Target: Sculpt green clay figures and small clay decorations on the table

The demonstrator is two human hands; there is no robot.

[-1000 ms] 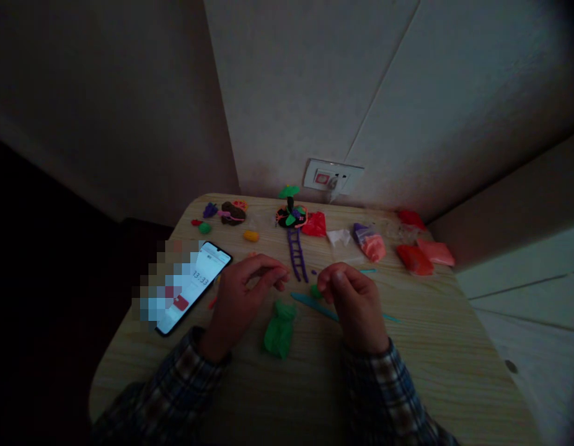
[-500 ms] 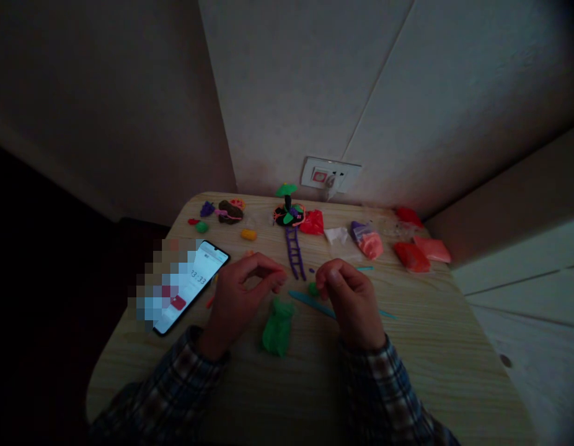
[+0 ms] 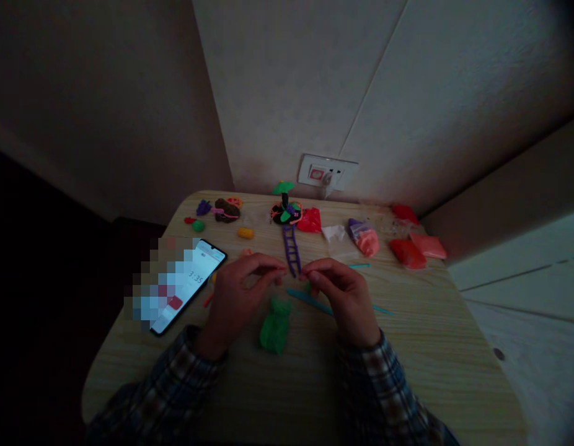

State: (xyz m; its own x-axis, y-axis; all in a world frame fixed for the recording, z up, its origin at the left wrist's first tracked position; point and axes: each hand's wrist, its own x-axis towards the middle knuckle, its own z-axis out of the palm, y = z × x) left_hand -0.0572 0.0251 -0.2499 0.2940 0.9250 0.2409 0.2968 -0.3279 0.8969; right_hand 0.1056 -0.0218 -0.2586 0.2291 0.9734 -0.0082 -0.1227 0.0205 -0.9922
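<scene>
My left hand [image 3: 240, 300] is closed in a pinch above the table, between the phone and a green clay packet [image 3: 274, 331]. Facing it, my right hand [image 3: 346, 298] pinches too, its fingertips a short gap from the left ones. Whatever either pinch holds is too small to make out. Just beyond the fingertips lies a purple clay ladder [image 3: 291, 246], reaching up to a black clay model [image 3: 286, 214] with a green top. Partly under my right hand is a blue modelling tool [image 3: 308, 298], with a bit of green clay beside it.
A lit phone [image 3: 189, 288] lies on the left of the wooden table [image 3: 436, 371]. Toward the back are a yellow clay piece [image 3: 245, 233], a brown clay shape [image 3: 226, 210], a red packet [image 3: 310, 220] and several bagged clays [image 3: 408, 253] at right. A wall socket [image 3: 328, 170] is behind.
My right hand has moved left and its fingertips have come close to those of my left hand. My left hand has stayed nearly in place; the view has shifted slightly.
</scene>
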